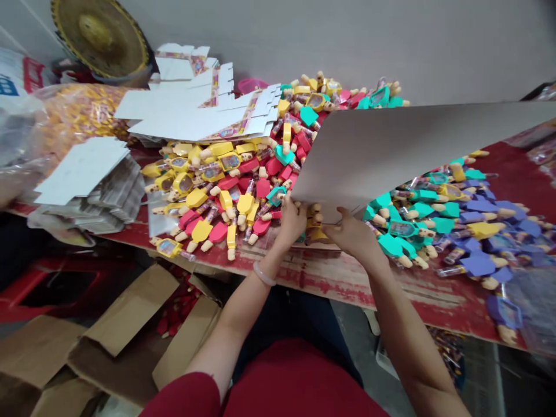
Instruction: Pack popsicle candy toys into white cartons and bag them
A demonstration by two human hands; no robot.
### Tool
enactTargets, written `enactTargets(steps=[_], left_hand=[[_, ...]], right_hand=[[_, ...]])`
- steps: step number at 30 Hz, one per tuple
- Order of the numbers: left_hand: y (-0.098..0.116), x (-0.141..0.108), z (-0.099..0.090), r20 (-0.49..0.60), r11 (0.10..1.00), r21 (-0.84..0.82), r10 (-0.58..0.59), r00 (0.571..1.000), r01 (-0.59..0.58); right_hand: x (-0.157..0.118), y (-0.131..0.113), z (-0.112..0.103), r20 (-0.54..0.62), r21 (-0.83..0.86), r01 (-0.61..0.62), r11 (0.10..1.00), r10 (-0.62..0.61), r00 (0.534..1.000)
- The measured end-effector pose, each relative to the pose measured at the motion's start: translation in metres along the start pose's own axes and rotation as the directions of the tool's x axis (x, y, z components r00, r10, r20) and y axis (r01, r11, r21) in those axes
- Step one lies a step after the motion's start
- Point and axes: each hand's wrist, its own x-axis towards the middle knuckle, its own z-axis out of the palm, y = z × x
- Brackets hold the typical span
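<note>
Red shirt [295, 382] at six o'clock; brown carton [130, 310] at eight, red pieces [176, 307] inside; cardboard sheet [382, 147] at two; clear bag [32, 124] at ten, yellow pieces [87, 113] inside; left hand [292, 221] half-curled, right hand [354, 231] half-open, both touching the sheet's edge, grip unclear.

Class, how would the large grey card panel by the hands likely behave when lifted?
The card panel is probably fairly stiff, since its broad raised face shows little sag. It may be light for its size, as it looks like thin card.
</note>
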Motion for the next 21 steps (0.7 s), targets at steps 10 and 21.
enactTargets(steps=[10,21], left_hand=[[0.006,-0.003,-0.002,-0.002,1.000,0.008,-0.022,1.000,0.022],[0.019,-0.005,-0.007,0.046,0.994,0.060,-0.095,0.994,0.092]], right_hand=[[-0.008,-0.022,0.026,0.035,-0.043,0.045,0.998,-0.043,0.998],[0.003,-0.017,0.050,-0.112,0.198,-0.004,0.980,0.027,0.993]])
